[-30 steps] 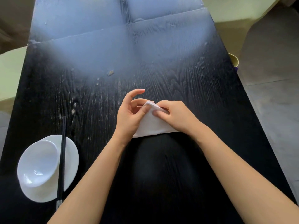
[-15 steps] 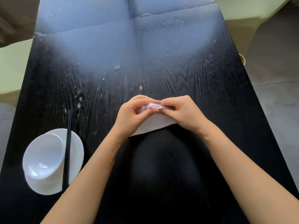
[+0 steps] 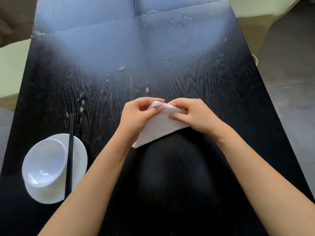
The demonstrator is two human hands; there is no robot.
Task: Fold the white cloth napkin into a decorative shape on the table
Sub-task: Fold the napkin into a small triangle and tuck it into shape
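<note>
White cloth napkin [image 3: 158,128] sits in the middle of the black wooden table [image 3: 170,65], close to the person. It is already folded into a small shape like a triangle. In the head view, its low corner points toward the person's left and lies flat on the wood. Its top part is lifted a little between the two hands. The left hand [image 3: 136,116] pinches the top of the napkin, with the thumb on the near side and the curled fingers on the far side. The right hand [image 3: 196,114] pinches the top edge just beside it, with the thumb pressed on the front and the fingers curled over the back. The two hands almost touch. It looks like the person is in the middle of the folding and is working on the top layers, maybe rolling or tucking them; I cannot tell which. The next move will likely need a tight pinch from both hands so the layers do not slip. Then it will need a firm press so the crease stays. Off to the person's left, well apart from the napkin, a white bowl [image 3: 44,164] leans on a white plate [image 3: 79,150], and black chopsticks [image 3: 69,150] lie across the plate.
</note>
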